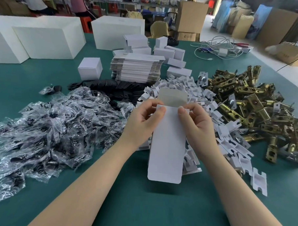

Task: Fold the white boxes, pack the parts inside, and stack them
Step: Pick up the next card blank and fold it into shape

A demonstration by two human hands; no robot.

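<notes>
A flat, unfolded white box (167, 144) is held upright above the green table (140, 206), its grey inner flap showing at the top. My left hand (142, 119) pinches its upper left edge and my right hand (195, 121) pinches the upper right edge. Behind lies a stack of flat white box blanks (136, 68). One folded white box (90, 68) stands left of that stack. Brass latch parts (247, 103) are heaped at the right, and clear bags of black parts (50, 125) at the left.
White card inserts (229, 143) are piled under and right of my hands, with black plates (111, 89) behind. Several small folded boxes (164, 50) and large white blocks (45, 40) stand at the back. White cables (217, 47) lie far right.
</notes>
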